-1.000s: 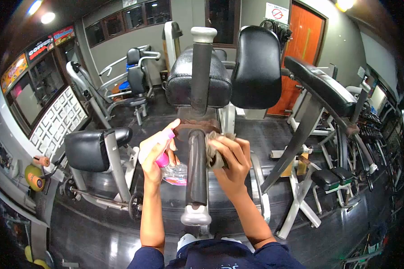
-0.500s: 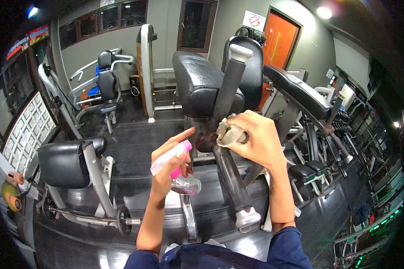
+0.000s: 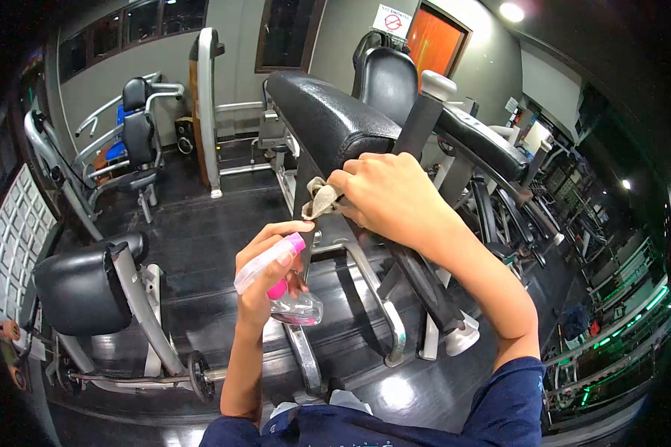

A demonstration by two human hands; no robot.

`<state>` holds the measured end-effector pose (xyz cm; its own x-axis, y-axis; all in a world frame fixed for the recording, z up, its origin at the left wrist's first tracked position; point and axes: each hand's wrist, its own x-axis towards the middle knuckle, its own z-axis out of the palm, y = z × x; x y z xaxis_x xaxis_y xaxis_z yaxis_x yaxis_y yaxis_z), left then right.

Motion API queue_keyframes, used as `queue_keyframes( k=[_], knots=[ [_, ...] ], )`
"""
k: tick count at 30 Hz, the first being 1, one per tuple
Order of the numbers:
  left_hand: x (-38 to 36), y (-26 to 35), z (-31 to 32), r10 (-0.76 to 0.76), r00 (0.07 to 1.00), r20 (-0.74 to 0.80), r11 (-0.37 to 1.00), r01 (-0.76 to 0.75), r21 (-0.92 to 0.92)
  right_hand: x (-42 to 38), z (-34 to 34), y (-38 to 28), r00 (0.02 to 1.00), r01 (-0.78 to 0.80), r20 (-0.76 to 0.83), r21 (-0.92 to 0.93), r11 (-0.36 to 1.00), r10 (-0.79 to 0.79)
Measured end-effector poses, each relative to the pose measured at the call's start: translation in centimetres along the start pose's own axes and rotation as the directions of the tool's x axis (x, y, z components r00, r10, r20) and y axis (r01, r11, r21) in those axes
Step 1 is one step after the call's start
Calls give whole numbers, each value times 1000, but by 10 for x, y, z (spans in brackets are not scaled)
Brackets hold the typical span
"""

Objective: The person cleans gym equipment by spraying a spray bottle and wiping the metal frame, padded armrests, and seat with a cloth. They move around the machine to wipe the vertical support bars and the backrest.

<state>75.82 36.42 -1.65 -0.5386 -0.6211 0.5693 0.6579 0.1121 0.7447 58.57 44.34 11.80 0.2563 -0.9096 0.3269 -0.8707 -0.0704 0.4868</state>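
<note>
In my left hand [image 3: 259, 279] is a clear spray bottle [image 3: 298, 309] with a pink and translucent white spray head, tilted so its nozzle points up and to the right. My right hand [image 3: 384, 195] grips a crumpled greyish-beige cloth [image 3: 320, 198], its loose end hanging out to the left just above the left hand's fingertips. Behind the right hand rises a padded black bench [image 3: 328, 112] of a gym machine. A black upright with a silver cap [image 3: 438, 85] stands at the pad's right end. Below the right wrist, a dark lever arm [image 3: 425, 287] slants down to a silver end.
At left stands a black-padded machine [image 3: 82, 287] with a barbell sleeve near the floor. Farther back are a seated press machine [image 3: 138, 141] and a tall column [image 3: 206, 112]. More benches [image 3: 484, 141] and racks [image 3: 619, 320] line the right side.
My right hand has moved left with the cloth, turning its back upward, closer to the left hand. The view has shifted right, and the left hand still holds the spray bottle.
</note>
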Motion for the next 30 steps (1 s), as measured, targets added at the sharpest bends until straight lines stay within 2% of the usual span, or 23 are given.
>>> queue_keyframes(
  k=[1, 5, 7, 9, 11, 14, 17, 19, 22, 26, 27, 29, 30],
  knots=[
    [0, 0, -1, -19, 1000, 9, 1000, 19, -1, 1, 1, -2, 998, 30, -45, -31, 999, -32],
    [-2, -10, -8, -54, 998, 33, 998, 55, -24, -4, -8, -11, 1000, 18, -18, -85, 996, -19],
    [-2, -12, -9, -44, 999, 6, 999, 44, -32, -10, -27, -10, 979, 88, 182, 55, 995, -96],
    [-3, -12, -12, -59, 998, 20, 996, 60, -62, -19, -33, -13, 973, 140, 181, 47, 989, -147],
    [-6, -11, -14, -77, 996, 33, 993, 80, -92, -23, -44, -19, 948, 255, 176, 78, 964, -265],
    [-9, -8, -15, -63, 994, 93, 993, 72, -96, -17, -32, -20, 923, 351, 160, 20, 936, -350],
    [-8, -8, -14, -52, 996, 70, 994, 58, -98, -15, -10, -33, 888, 439, 199, -101, 893, -414],
    [-8, -9, -16, -47, 997, 64, 995, 52, -90, -22, -14, -41, 849, 503, 268, -145, 852, -455],
    [-7, -9, -20, -64, 996, 55, 995, 68, -70, -36, -19, -31, 812, 565, 276, -157, 810, -514],
    [-6, -14, -19, -72, 994, 76, 996, 76, -49, -36, -30, -15, 820, 545, 257, -75, 835, -512],
    [-5, -14, -18, -74, 994, 77, 996, 77, -46, -38, -31, -8, 847, 492, 258, -45, 870, -465],
    [-6, -15, -19, -95, 991, 93, 994, 99, -45, -36, -46, 5, 912, 288, 254, 158, 945, -321],
    [-8, -15, -18, -98, 991, 92, 994, 102, -44, -37, -51, 9, 910, 279, 257, 201, 939, -325]
  ],
)
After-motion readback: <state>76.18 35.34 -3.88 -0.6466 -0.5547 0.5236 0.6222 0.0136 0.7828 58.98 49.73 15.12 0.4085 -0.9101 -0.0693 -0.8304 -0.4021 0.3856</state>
